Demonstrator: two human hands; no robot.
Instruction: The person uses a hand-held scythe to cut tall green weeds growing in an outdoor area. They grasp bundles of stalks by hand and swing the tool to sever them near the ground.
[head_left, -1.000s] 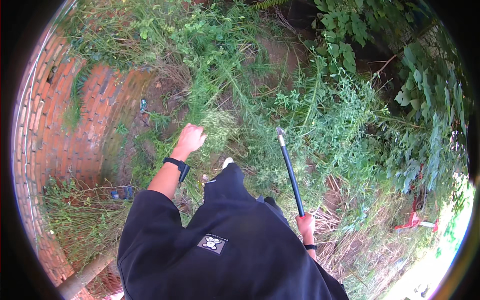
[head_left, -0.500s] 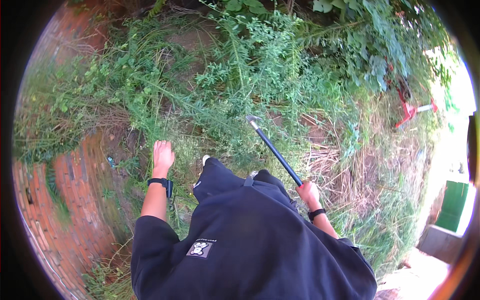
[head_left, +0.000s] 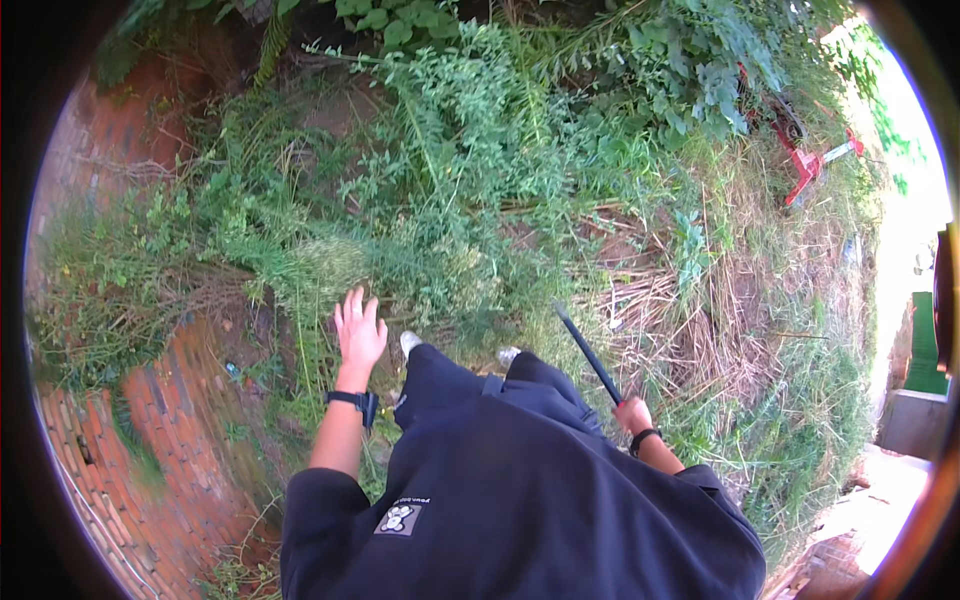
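My left hand (head_left: 360, 332) is held out over the weeds with its fingers spread and nothing in it. Just beyond its fingertips stand feathery green weeds (head_left: 335, 265). My right hand (head_left: 632, 414) is wrapped round the lower end of a long-handled sickle (head_left: 590, 353) with a straight black handle. The handle slants up and left, its far end low over the grass. Its blade can hardly be made out now against the plants. My shoes (head_left: 410, 343) show at the edge of the weeds below.
Dry cut stalks (head_left: 660, 310) lie to the right. A brick surface (head_left: 180, 430) borders the weeds on the left. Leafy bushes (head_left: 690, 60) rise at the far side. A red metal frame (head_left: 803, 170) stands at the far right, with a green panel (head_left: 928, 340) nearer.
My left hand has shifted right, and its curled fingers have spread. The sickle has swung lower and to the right in my right hand. My view has turned slightly.
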